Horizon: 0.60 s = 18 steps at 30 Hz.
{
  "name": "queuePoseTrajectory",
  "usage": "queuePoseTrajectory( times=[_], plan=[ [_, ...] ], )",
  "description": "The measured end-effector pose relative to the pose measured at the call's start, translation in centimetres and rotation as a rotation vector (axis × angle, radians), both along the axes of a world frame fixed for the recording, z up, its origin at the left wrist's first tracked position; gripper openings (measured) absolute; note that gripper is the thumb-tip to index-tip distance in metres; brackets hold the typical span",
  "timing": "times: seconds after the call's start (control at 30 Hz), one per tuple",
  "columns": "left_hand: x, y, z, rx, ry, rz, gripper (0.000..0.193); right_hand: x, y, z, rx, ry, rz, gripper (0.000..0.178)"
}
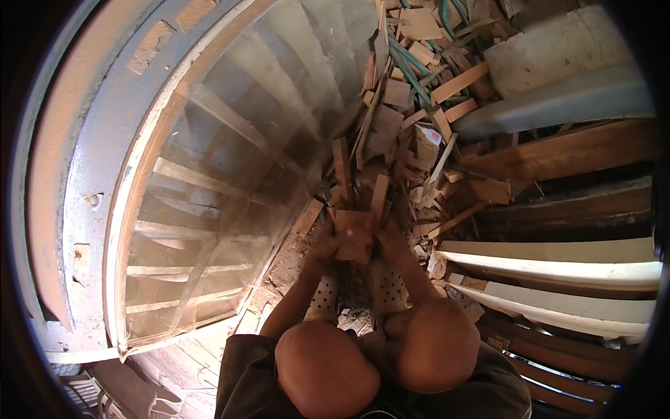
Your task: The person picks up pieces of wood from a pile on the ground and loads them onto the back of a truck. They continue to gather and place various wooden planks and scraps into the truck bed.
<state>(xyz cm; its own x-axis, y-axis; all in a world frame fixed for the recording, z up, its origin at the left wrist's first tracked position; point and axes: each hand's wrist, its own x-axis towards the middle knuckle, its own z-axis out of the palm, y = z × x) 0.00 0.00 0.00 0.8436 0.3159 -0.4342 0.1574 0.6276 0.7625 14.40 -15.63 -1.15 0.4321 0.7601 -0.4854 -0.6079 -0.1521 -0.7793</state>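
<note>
Between my knees, low over the floor, a short flat piece of reddish-brown wood point(354, 234) sits between my two hands. My left hand point(324, 241) is closed on its left side and my right hand point(390, 240) on its right side. Just beyond it, a narrow wood strip point(341, 164) stands out past my left hand, and a shorter wood strip point(379, 196) rises near my right fingers. Shadow partly hides my fingertips, and I cannot tell whether these strips are held too.
A large framed mesh screen point(216, 202) leans along the left. Wood offcuts point(419, 52) and a green hose point(412, 73) are heaped ahead. Stacked boards point(558, 255) line the right side. My spotted shoes point(323, 299) stand in wood debris.
</note>
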Motion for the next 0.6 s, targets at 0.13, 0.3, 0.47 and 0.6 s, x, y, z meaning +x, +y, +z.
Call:
queuePoseTrajectory(
  times=[0.13,0.3,0.47,0.6],
  plan=[
    [1.0,0.0,0.9,0.162,-0.049,-0.059,0.085,0.0,0.1,3.5,-0.095,-0.255,-0.059,0.076],
    [-3.3,0.1,-2.7,0.321,-0.142,-0.079,0.085,-3.0,-0.7,3.7,-0.148,-0.283,0.011,0.077],
    [2.5,1.1,6.5,0.502,-0.247,-0.08,0.081,0.9,1.2,9.0,-0.067,-0.576,-0.096,0.078],
    [6.6,3.3,3.8,0.545,-0.163,-0.043,0.075,5.6,3.2,3.5,-0.195,-0.888,-0.045,0.095]
  ],
)
